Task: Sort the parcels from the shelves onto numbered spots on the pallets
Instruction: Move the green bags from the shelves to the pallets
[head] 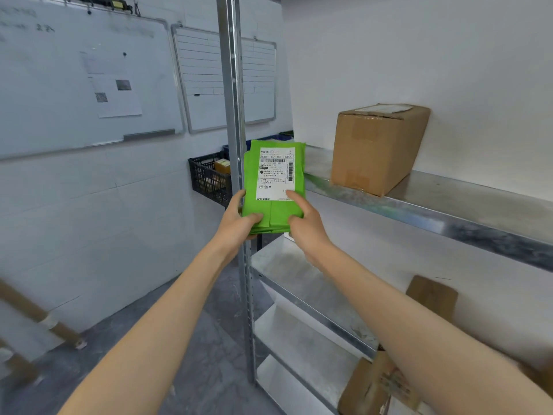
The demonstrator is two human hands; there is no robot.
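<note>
Both my arms reach forward, and both hands hold one thing. Left hand (235, 220) grips the lower left corner of the green parcel (276, 212), thumb on the front, fingers behind. Right hand (306, 226) pinches the lower right corner, with one finger up on the white label (275, 175). The parcel is upright in the air, label facing me, off the shelf.

Below the grip is grey floor (194, 339). Just behind the grip is the steel upright (235, 100) of the rack. Right of the grip at parcel height is the top metal shelf (463, 217), bare scuffed steel. Below and right of the grip is the second shelf (287, 271), with more levels under it.

Brown boxes, three counted. One box (377, 148) stands on the top shelf, right of the grip and well apart from it. One lower box (432, 298) is at the wall. One low box (371, 387) is partly behind my right forearm.

Left of the grip and behind the post is one black basket (205, 178) with something yellow-brown in it; I can't tell what. Blue bins (269, 139) are just above the parcel's top edge; I can't count them.

On the far wall, up and left of the grip, are two whiteboards. The big one (59, 109) has a paper sheet (115, 91) stuck on it. The smaller one (203, 79) is ruled in lines. One green parcel in total.
</note>
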